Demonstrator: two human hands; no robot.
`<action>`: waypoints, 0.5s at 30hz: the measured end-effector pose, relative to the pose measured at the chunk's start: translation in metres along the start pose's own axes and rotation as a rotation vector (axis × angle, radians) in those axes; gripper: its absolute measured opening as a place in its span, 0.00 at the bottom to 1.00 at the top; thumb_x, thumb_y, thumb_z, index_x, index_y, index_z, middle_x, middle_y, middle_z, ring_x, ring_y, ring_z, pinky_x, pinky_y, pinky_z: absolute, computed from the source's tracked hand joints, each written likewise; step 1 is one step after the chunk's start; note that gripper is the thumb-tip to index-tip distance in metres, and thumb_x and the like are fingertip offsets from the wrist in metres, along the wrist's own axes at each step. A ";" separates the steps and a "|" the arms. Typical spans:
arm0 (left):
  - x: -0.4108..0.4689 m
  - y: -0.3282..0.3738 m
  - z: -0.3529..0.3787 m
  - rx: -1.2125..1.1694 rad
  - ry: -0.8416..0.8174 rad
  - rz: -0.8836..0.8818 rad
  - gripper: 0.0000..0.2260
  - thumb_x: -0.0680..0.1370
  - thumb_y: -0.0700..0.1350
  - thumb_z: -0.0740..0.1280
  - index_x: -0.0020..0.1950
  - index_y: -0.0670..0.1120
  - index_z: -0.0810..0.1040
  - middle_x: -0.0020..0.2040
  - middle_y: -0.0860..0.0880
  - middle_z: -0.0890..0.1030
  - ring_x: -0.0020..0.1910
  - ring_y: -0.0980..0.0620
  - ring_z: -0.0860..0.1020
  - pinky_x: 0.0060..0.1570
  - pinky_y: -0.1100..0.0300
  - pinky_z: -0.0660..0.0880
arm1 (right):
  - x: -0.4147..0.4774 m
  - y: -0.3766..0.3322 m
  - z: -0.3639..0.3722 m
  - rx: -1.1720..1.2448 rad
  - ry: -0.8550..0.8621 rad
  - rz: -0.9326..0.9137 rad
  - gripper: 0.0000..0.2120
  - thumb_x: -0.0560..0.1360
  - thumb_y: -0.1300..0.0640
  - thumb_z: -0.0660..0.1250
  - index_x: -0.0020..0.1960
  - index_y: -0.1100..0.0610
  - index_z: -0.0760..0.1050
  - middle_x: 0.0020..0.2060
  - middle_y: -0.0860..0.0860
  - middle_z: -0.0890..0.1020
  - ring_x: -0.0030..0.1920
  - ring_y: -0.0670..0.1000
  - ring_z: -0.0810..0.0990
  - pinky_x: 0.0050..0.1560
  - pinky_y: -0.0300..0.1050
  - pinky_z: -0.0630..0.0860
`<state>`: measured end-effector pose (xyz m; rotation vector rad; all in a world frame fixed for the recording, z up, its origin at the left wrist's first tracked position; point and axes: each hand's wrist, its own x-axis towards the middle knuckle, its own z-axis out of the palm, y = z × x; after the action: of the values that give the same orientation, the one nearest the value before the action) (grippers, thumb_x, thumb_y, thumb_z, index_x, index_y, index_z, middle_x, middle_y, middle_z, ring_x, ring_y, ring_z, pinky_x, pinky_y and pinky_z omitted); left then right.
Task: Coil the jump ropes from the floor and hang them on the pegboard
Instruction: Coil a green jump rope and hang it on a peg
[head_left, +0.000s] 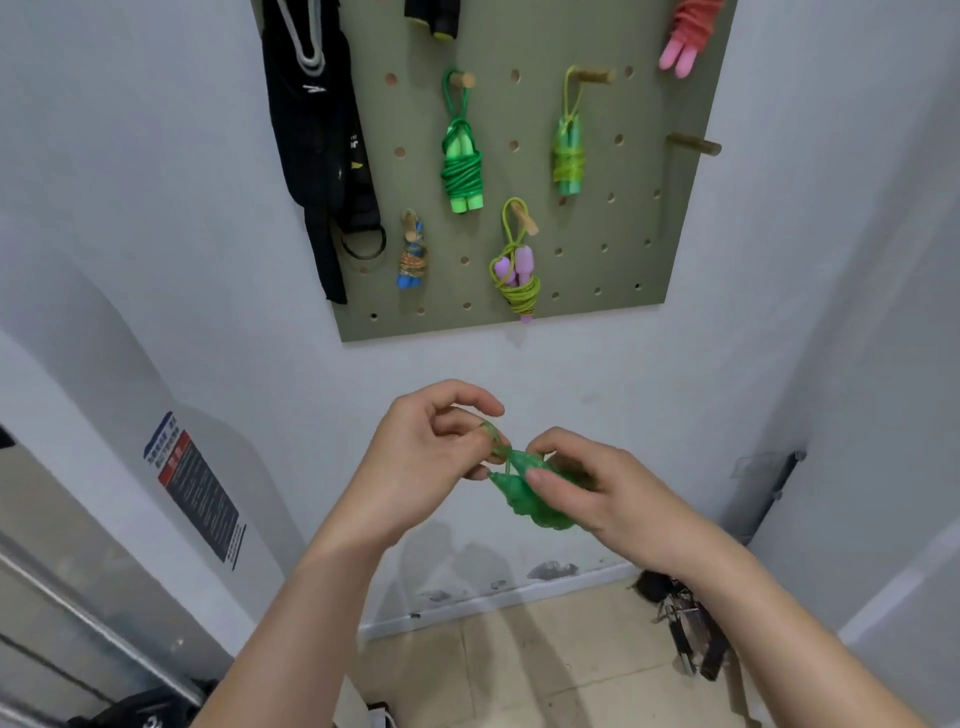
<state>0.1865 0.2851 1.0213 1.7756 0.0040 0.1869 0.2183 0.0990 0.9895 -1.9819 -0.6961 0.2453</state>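
I hold a coiled translucent green jump rope (524, 493) at chest height below the olive pegboard (649, 218). My right hand (597, 488) grips the wound bundle of handles. My left hand (431, 441) pinches the rope's loop end where it sticks out to the left of the bundle. Several coiled ropes hang on wooden pegs: a bright green one (461, 166), a yellow-green one (569, 150), a purple-handled one (517, 275), a small blue one (412, 254) and a pink one (685, 36) at the top right. One peg (693, 144) on the right is bare.
Black straps (322, 145) hang down the pegboard's left side. On the tiled floor by the right wall lies a dark tangle of ropes and handles (685, 623). A metal-framed door panel with a sticker (197, 488) stands on the left. A dark bag (140, 712) sits at the bottom left.
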 end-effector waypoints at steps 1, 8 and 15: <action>0.009 0.003 -0.005 -0.025 0.000 -0.002 0.12 0.73 0.30 0.63 0.48 0.45 0.79 0.38 0.42 0.84 0.37 0.50 0.82 0.37 0.61 0.77 | 0.010 -0.002 -0.003 0.098 -0.026 0.004 0.05 0.79 0.50 0.65 0.48 0.51 0.74 0.35 0.48 0.79 0.35 0.46 0.74 0.39 0.42 0.70; 0.068 0.031 -0.006 -0.031 -0.033 0.088 0.05 0.73 0.34 0.69 0.44 0.43 0.82 0.36 0.39 0.83 0.32 0.51 0.78 0.36 0.61 0.78 | 0.065 -0.032 -0.010 0.193 0.224 -0.037 0.10 0.72 0.47 0.67 0.52 0.47 0.75 0.47 0.50 0.82 0.51 0.47 0.81 0.52 0.47 0.76; 0.119 0.063 0.007 0.097 -0.121 0.288 0.12 0.74 0.33 0.67 0.38 0.48 0.83 0.35 0.39 0.82 0.34 0.49 0.78 0.47 0.44 0.80 | 0.097 -0.045 -0.040 0.271 0.595 -0.069 0.06 0.72 0.60 0.68 0.40 0.51 0.73 0.33 0.57 0.75 0.31 0.56 0.79 0.27 0.41 0.68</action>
<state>0.2985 0.2779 1.0961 1.8766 -0.3362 0.2898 0.2985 0.1400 1.0589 -1.6444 -0.3214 -0.2742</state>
